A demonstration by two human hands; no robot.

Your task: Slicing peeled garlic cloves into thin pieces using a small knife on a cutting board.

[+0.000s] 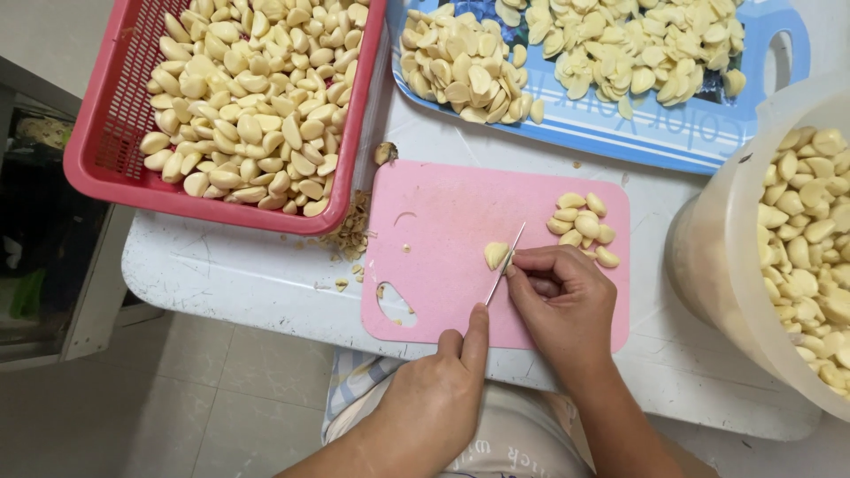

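left hand (434,398) grips knife (503,265), right hand (560,288) pinches garlic clove (495,255) on pink board (443,230).

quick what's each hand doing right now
Left hand: closed on the knife, forefinger along its back.
Right hand: fingertips pinching the garlic clove on the pink cutting board.

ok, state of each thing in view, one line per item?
left hand: grips knife, forefinger along its spine
knife: blade edge down beside a clove
right hand: fingertips steady the clove
clove: on board, at the blade
pink cutting board: flat on table, small pile of cloves at its right
red basket: heaped with whole peeled cloves
blue tray: two piles of cut cloves
clear tub: holds whole peeled cloves
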